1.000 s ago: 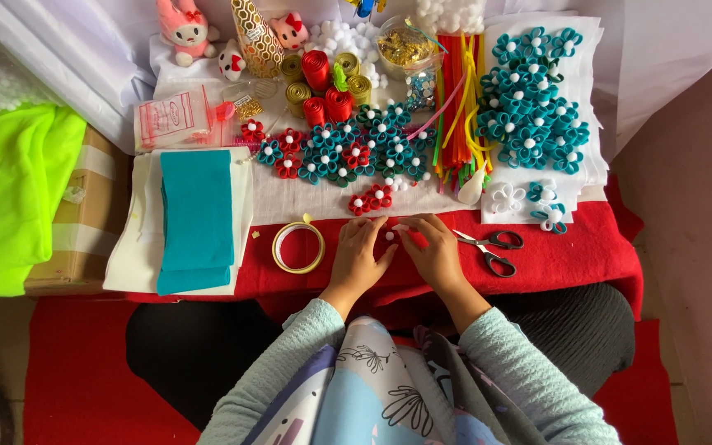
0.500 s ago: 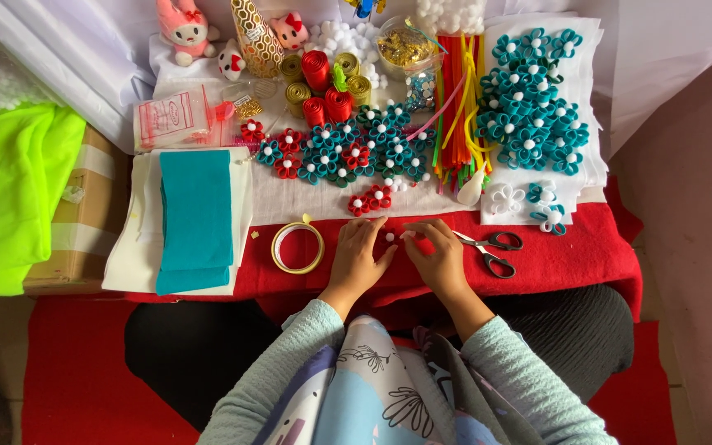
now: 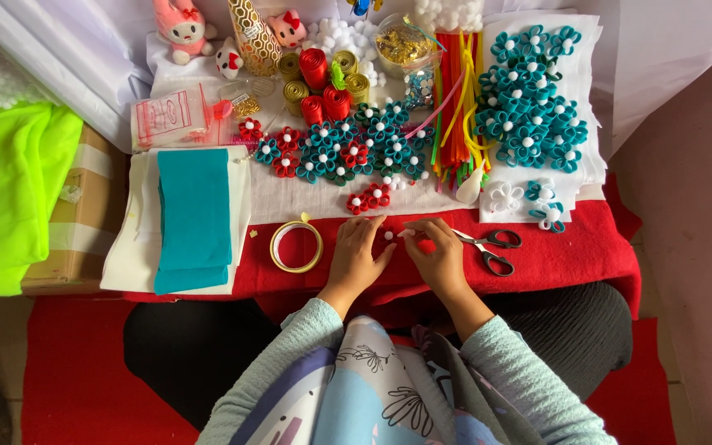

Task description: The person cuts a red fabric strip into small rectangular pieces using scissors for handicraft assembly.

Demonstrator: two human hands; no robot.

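My left hand [image 3: 358, 257] rests flat on the red table cloth [image 3: 570, 255], fingers spread, its tips near a small white pompom [image 3: 388, 236]. My right hand [image 3: 438, 257] lies beside it, pinching a small red felt piece [image 3: 427, 245] with a white bit at its fingertips. Just beyond the hands sit two red felt flowers [image 3: 369, 199] with white centres. A roll of clear tape [image 3: 296, 246] lies left of my left hand. Black-handled scissors [image 3: 492, 249] lie right of my right hand.
Further back lie several teal and red felt flowers [image 3: 348, 148], a pile of teal flowers [image 3: 533, 99] on white felt, pipe cleaners [image 3: 455, 99], felt rolls [image 3: 323, 78], plush toys [image 3: 183, 29], folded teal felt [image 3: 195, 218], and a neon green cloth [image 3: 6, 189] over a box at left.
My right hand has drawn slightly nearer with the red piece. My left hand stays flat on the cloth, barely shifted.
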